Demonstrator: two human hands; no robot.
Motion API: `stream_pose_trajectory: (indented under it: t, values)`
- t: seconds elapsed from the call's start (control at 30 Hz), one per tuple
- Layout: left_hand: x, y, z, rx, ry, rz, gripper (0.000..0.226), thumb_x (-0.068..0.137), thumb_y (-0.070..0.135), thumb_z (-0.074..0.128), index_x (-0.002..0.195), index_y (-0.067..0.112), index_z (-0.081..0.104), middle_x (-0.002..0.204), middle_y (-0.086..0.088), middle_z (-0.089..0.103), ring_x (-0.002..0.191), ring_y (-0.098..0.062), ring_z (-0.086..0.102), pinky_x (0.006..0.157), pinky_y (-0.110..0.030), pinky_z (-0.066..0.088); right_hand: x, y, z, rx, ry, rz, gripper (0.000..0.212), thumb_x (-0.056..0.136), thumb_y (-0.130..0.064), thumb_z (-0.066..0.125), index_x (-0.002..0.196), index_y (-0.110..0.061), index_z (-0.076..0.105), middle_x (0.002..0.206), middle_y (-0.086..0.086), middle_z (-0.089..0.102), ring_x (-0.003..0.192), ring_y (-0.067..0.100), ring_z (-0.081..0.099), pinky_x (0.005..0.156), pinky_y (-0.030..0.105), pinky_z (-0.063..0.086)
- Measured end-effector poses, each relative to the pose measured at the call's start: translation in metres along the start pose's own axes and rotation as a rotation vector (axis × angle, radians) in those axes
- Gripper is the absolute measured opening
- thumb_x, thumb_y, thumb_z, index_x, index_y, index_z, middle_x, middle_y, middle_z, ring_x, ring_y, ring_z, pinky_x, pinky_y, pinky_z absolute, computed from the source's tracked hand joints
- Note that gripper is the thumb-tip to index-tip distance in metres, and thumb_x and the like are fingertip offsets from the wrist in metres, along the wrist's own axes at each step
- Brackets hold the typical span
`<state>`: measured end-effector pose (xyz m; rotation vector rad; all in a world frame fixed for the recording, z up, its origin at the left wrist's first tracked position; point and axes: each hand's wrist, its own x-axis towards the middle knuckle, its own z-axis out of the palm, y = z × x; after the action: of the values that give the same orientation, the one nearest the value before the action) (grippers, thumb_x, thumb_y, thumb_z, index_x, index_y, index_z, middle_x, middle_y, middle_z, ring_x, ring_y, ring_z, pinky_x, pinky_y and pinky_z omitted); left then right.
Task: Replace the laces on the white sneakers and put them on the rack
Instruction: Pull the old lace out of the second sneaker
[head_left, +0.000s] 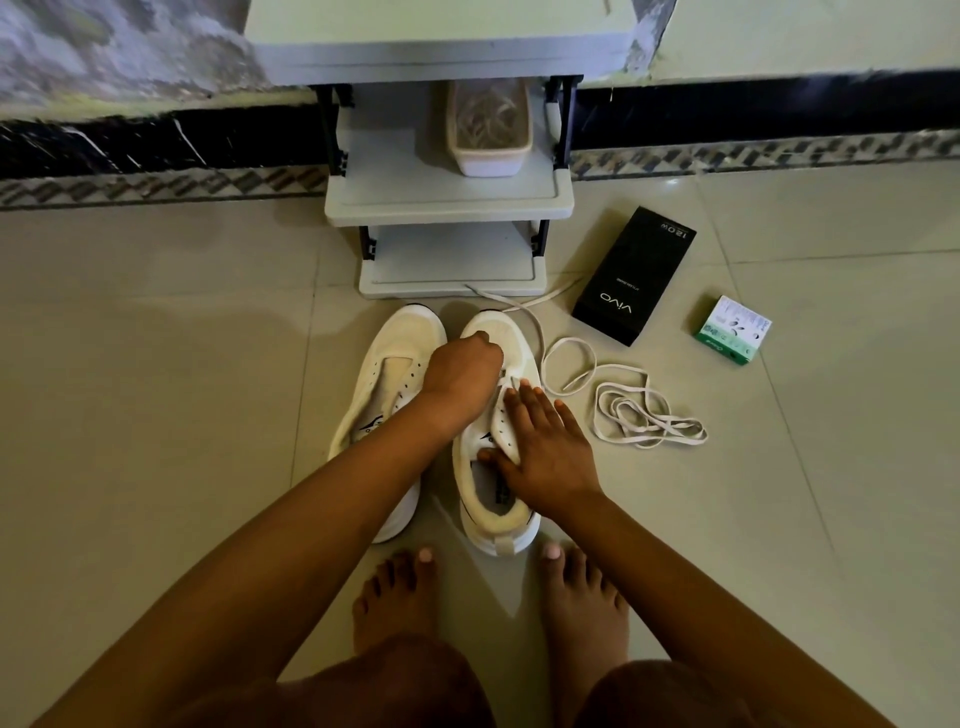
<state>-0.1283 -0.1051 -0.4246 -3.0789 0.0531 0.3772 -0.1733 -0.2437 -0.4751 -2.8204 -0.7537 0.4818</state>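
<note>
At two o'clock I read "vivo" and "120W" on the black box (635, 274); my left hand (462, 375) pinches the lace (613, 400) at the right sneaker (485, 493), right hand (545, 452) flat, fingers straight.

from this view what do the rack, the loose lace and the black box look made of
Rack: likely plastic, smooth matte grey shelves with moulded rims on dark posts. Lace: flat woven fabric, limp and looping on the floor. Black box: probably cardboard, matte with sharp folded edges and print.

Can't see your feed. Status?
Left hand fisted at right sneaker eyelets; right hand flat, steadying it. Left sneaker unlaced. Loose laces on floor beside.
</note>
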Motion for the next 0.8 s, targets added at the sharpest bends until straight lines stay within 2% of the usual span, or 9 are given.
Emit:
stream_pose_trajectory:
  t: [0.13,0.3,0.37,0.47,0.53,0.63,0.67,0.73,0.8]
  values:
    - [0.001,0.001,-0.006,0.041,-0.039,0.051,0.027,0.092,0.007,0.047,0.115,0.003,0.059,0.116,-0.015,0.056,0.099,-0.032,0.061,0.065,-0.031,0.034,0.000,0.000,-0.001,-0.008,-0.002,-0.004,0.077,0.092,-0.064,0.023,0.151,-0.019,0.001,0.159,0.004,-0.002,0.147,0.018,-0.003,0.117,0.033,-0.004]
    - [-0.001,-0.006,-0.007,-0.051,0.001,0.049,0.024,0.092,0.015,0.051,0.112,0.012,0.064,0.118,-0.008,0.056,0.101,-0.028,0.059,0.070,-0.032,0.044,0.000,0.000,-0.001,-0.040,0.001,0.000,0.077,0.092,-0.064,0.020,0.151,-0.019,0.000,0.159,0.004,-0.001,0.147,0.018,-0.001,0.117,0.035,-0.004]
    - [-0.005,-0.013,-0.006,-0.211,0.018,0.032,0.019,0.090,0.021,0.054,0.104,0.015,0.067,0.112,-0.005,0.061,0.100,-0.026,0.058,0.071,-0.030,0.044,0.000,0.000,-0.001,-0.046,-0.002,0.000,0.077,0.092,-0.064,0.020,0.151,-0.019,0.000,0.159,0.004,-0.001,0.147,0.019,-0.001,0.117,0.036,-0.004]
    - [-0.011,-0.016,-0.013,-0.578,-0.017,-0.023,0.012,0.088,0.021,0.061,0.092,0.012,0.066,0.096,-0.007,0.068,0.092,-0.025,0.061,0.072,-0.031,0.046,0.001,0.000,-0.001,-0.050,-0.003,-0.006,0.076,0.093,-0.063,0.021,0.151,-0.019,0.002,0.159,0.005,0.001,0.147,0.019,-0.001,0.117,0.036,-0.004]
    - [-0.012,-0.011,-0.022,-0.810,-0.069,-0.005,0.008,0.085,0.017,0.065,0.089,0.010,0.066,0.093,-0.007,0.069,0.089,-0.023,0.063,0.080,-0.033,0.049,0.001,0.001,-0.001,-0.047,0.004,-0.006,0.075,0.093,-0.063,0.022,0.151,-0.019,0.003,0.159,0.005,0.002,0.147,0.020,0.000,0.117,0.035,-0.003]
    - [-0.011,-0.007,-0.029,-1.002,-0.059,-0.026,0.006,0.082,0.012,0.069,0.088,0.011,0.067,0.096,-0.008,0.070,0.087,-0.015,0.063,0.078,-0.025,0.047,0.000,0.000,-0.001,-0.046,0.013,-0.005,0.076,0.093,-0.063,0.023,0.151,-0.019,0.003,0.159,0.005,0.003,0.147,0.019,0.001,0.117,0.035,-0.002]
    - [-0.010,-0.009,-0.027,-0.965,-0.053,-0.033,0.013,0.081,0.013,0.070,0.094,0.011,0.067,0.102,-0.007,0.069,0.092,-0.016,0.062,0.079,-0.025,0.046,-0.001,0.000,-0.002,-0.043,0.014,-0.003,0.076,0.093,-0.063,0.024,0.151,-0.019,0.003,0.159,0.005,0.003,0.147,0.020,0.001,0.117,0.035,-0.002]
    - [-0.009,-0.012,-0.018,-0.655,-0.078,-0.022,0.029,0.080,0.018,0.070,0.108,0.016,0.064,0.117,-0.004,0.061,0.107,-0.021,0.056,0.083,-0.030,0.044,-0.001,-0.001,-0.002,-0.037,0.013,0.003,0.077,0.092,-0.064,0.023,0.151,-0.019,0.003,0.159,0.005,0.004,0.147,0.020,0.002,0.117,0.035,-0.002]
    - [-0.009,-0.012,-0.009,-0.419,-0.091,-0.047,0.030,0.081,0.016,0.067,0.111,0.018,0.063,0.124,-0.004,0.054,0.114,-0.023,0.050,0.086,-0.033,0.044,-0.001,0.000,-0.002,-0.032,0.004,0.005,0.078,0.092,-0.065,0.023,0.151,-0.019,0.003,0.159,0.005,0.004,0.147,0.020,0.002,0.117,0.035,-0.002]
